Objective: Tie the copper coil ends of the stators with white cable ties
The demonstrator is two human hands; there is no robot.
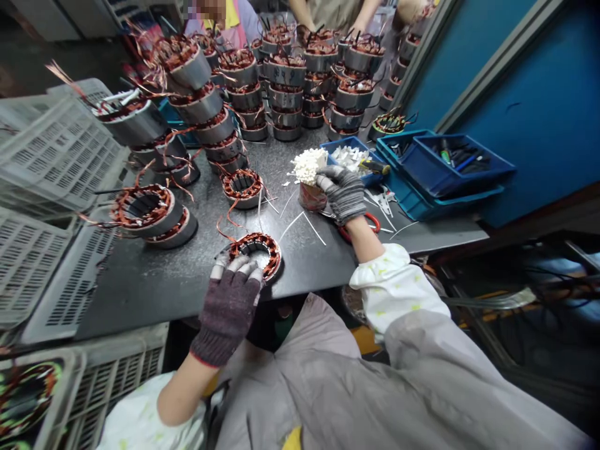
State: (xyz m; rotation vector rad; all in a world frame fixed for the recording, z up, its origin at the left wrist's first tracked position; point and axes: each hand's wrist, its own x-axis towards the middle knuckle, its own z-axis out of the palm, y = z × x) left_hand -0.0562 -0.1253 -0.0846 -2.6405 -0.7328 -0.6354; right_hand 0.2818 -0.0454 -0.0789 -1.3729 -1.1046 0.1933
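Observation:
My left hand [233,299], in a dark purple glove with pale fingertips, lies over the near left rim of a motor stator [272,259] at the table's front edge, fingers curled onto its copper windings. My right hand [342,192], in a grey striped glove, is at a reddish tub [312,197] packed with thin white sticks [307,165]. Its fingers are bent against the right side of the sticks, and whatever is between them is hidden. Another stator [244,187] lies just behind the first, with loose copper leads.
Stacked stators [287,99] line the back, with more at left [150,212]. Blue bins [462,165] and red-handled scissors [372,224] are at right. White strips [315,229] lie on the table [140,281]. Grey crates [60,150] stand at left. Co-workers [328,12] are across.

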